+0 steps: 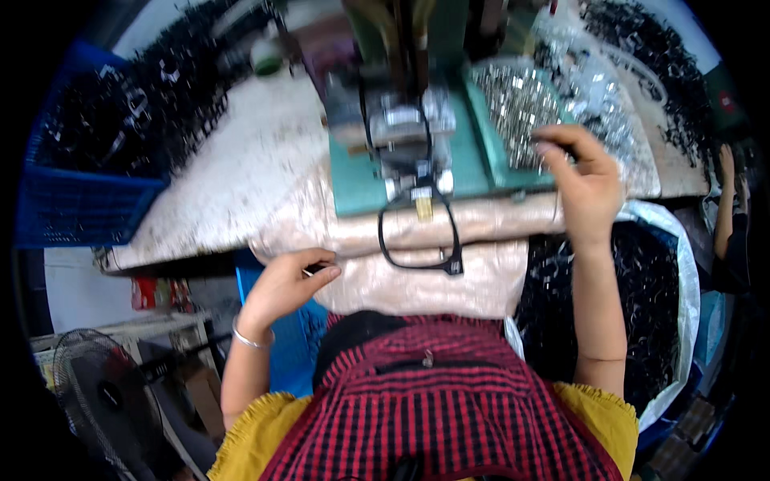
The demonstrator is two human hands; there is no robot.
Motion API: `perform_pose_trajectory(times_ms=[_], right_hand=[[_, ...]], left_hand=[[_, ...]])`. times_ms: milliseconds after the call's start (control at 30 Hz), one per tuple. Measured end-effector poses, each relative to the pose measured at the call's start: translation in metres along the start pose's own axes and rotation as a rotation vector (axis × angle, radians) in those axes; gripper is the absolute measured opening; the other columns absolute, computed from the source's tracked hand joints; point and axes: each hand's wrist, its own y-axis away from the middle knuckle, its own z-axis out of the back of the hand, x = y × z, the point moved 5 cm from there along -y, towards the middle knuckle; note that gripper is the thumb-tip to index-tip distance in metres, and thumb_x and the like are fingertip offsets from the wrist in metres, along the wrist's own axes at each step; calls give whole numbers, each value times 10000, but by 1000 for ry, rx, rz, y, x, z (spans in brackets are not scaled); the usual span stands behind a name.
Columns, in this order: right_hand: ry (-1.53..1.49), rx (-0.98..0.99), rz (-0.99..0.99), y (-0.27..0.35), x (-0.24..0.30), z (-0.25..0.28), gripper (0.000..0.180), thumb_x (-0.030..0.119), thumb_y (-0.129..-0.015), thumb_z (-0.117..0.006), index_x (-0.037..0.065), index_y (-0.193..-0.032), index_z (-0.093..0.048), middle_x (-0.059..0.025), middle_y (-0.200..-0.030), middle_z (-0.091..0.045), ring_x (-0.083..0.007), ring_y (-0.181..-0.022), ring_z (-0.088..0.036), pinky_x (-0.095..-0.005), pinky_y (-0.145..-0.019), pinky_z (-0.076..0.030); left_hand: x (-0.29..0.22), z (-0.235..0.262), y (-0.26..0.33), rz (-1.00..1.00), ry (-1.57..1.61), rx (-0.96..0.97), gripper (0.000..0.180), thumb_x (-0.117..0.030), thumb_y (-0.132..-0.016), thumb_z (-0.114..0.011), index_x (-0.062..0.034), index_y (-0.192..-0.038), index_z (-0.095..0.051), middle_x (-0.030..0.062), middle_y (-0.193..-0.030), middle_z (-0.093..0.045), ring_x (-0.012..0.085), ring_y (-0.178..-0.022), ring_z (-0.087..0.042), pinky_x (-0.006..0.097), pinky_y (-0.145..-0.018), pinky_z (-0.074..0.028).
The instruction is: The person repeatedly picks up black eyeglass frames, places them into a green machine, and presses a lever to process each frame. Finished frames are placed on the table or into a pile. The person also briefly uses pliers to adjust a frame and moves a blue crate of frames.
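Right hand reaches into metal parts.

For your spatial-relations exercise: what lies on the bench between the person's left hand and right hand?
In the head view, a black glasses frame lies on beige cloth between the left hand and the right hand, its top at the green press.

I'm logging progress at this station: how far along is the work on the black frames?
Done: black frame sits at the green press. In hand: right hand picks in the tray of silver metal parts; left hand pinches a small piece. Left: heaps of black frames in the blue crate.
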Motion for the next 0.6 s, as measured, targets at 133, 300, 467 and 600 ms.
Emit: perform_pose_trajectory(times_ms=[133,300,467,600], right_hand=[[-280,-77,81,-48,25,-65,288,-10,-770,-664,-1,-1055,-626,-56,-924,-661,-130,-868,-632,-267,-811,-489],[-344,-78,-69,-46,33,-93,444,-10,-767,-668,-52,-1177,-504,-62,-847,-648,-100,-832,-607,-226,-810,-453],[-461,-5,-158,-46,40,-100,487,-26,-783,-659,-59,-1225,-459,-58,-831,-658,-98,-842,-599,-230,-834,-444],[-638,-18,-175,-41,52,-105,516,-60,-798,-641,-61,-1265,-420,-62,-846,-660,-92,-846,-598,-230,-829,-445]], left_hand=[[-14,15,-24,-169,698,-417,192,-128,-952,-577,18,-1053,-650,54,-850,-694,80,-715,-601,203,-605,-464],[-23,32,-34,-286,824,-713,160,-97,-957,-567,29,-1034,-628,91,-856,-694,97,-711,-616,201,-627,-463],[-145,112,19,-1177,288,-832,183,94,-826,-622,40,-1001,-633,164,-879,-713,227,-780,-697,294,-719,-559],[-170,136,-4,-1170,111,-954,148,77,-901,-557,67,-1035,-618,194,-924,-689,245,-840,-692,340,-743,-585]])
